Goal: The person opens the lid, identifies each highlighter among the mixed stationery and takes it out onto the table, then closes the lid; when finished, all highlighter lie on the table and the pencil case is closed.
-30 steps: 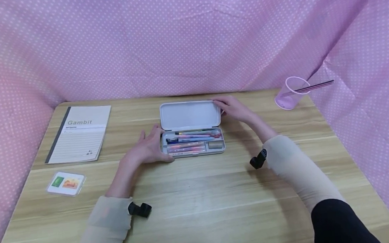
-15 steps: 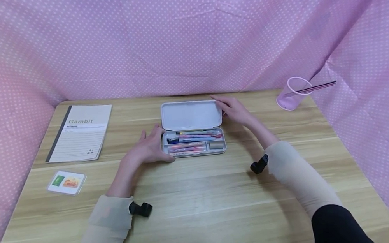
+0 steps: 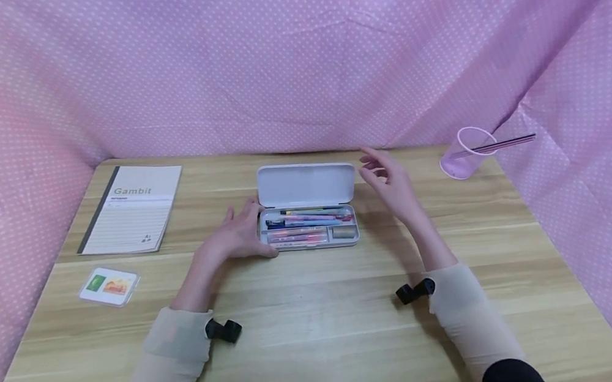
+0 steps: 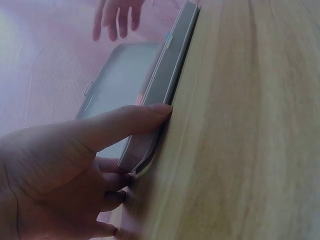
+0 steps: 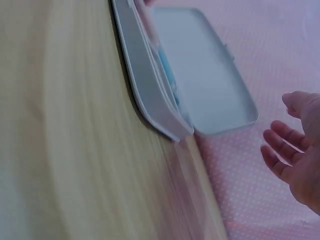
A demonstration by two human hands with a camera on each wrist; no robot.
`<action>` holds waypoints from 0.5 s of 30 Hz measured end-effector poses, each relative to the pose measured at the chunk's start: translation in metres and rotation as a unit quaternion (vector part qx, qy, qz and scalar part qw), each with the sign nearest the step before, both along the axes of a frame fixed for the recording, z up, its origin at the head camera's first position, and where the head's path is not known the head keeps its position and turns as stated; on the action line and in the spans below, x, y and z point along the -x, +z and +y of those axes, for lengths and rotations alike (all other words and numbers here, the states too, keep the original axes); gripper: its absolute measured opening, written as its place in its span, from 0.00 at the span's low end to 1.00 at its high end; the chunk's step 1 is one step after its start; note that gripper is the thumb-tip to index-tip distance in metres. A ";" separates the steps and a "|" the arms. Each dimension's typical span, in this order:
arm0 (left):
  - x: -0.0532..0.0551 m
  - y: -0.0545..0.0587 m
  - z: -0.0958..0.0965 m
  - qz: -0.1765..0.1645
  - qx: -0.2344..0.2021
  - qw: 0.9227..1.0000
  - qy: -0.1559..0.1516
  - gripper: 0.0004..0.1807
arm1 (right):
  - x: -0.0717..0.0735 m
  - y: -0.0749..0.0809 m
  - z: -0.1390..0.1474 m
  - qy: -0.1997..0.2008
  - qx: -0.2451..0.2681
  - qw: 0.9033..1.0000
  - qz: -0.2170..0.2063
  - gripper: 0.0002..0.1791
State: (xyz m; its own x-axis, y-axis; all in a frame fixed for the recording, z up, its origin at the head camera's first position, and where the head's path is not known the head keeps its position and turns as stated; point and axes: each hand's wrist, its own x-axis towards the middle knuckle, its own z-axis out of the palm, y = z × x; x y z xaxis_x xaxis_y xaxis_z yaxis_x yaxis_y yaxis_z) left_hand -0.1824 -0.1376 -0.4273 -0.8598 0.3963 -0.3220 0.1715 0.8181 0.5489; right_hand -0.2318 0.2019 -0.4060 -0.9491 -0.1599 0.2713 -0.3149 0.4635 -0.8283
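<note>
A pale pencil case (image 3: 311,247) lies on the table with its lid (image 3: 306,185) raised at the back. Several pens (image 3: 308,218) fill its rear compartment; more pens sit in the front one, beside a small greyish block (image 3: 344,232). My left hand (image 3: 235,233) grips the case's left end. In the left wrist view its thumb (image 4: 135,120) presses the front side, while the other fingers reach round the end. To the right of the lid my right hand (image 3: 394,185) hovers, apart from it, fingers loosely bent and holding nothing, as the right wrist view also shows.
At the left lies a notebook (image 3: 131,211) marked "Gambit". Nearer is a white card (image 3: 109,286) with green and orange pictures. At the back right, a tilted pink cup (image 3: 458,164) holds thin dark sticks (image 3: 506,143). Polka-dot cloth (image 3: 294,63) hangs behind the table.
My right hand has let go of the lid's right edge and moved a little to the right. The lid stays up. The left hand keeps its hold on the pencil case.
</note>
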 end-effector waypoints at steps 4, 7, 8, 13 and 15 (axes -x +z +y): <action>-0.001 0.003 0.000 0.001 -0.005 1.000 0.004 0.53 | -0.013 0.001 -0.004 0.027 -0.006 0.999 0.039 0.25; -0.001 0.003 0.000 0.004 -0.008 1.000 0.003 0.53 | -0.018 -0.002 -0.009 0.084 -0.023 0.995 0.037 0.25; -0.001 0.002 0.000 0.006 -0.009 1.000 0.002 0.53 | -0.019 -0.003 -0.010 0.104 -0.033 0.994 0.030 0.26; 0.001 -0.001 0.000 0.006 -0.007 1.000 0.000 0.53 | -0.024 -0.009 -0.012 0.157 -0.100 0.983 0.000 0.28; 0.001 -0.003 0.000 0.007 -0.004 1.000 0.000 0.53 | -0.024 -0.012 -0.012 0.169 -0.127 0.977 -0.002 0.28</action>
State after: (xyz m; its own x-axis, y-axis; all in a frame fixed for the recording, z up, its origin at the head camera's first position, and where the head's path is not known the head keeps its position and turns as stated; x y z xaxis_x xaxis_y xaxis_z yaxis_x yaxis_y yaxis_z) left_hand -0.1836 -0.1375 -0.4301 -0.8637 0.3996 -0.3073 0.1796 0.8136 0.5530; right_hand -0.2076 0.1894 -0.4177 -0.8317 -0.5258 0.1781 -0.4819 0.5245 -0.7019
